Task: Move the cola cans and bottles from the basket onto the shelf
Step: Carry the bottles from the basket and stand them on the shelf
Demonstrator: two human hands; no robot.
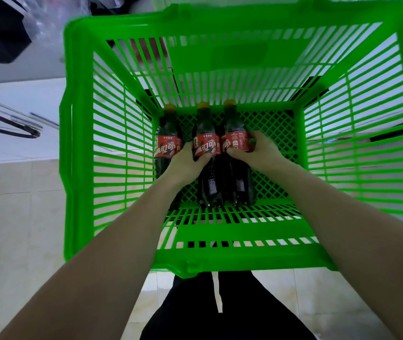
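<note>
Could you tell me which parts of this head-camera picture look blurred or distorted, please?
In the head view, the green basket rim smears with motion blur and its walls bow from the wide-angle lens; the three cola bottles and both hands, left and right, read fairly sharp; the top-left background is soft.

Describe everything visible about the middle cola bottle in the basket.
The middle bottle is clear plastic filled with dark cola, with a yellow cap and a red label bearing white characters. It lies on the basket's mesh floor, cap pointing away from the person, base toward the near wall, between two matching bottles. The left hand closes around its label area, thumb on top; the right hand grips the neighbouring right bottle.
</note>
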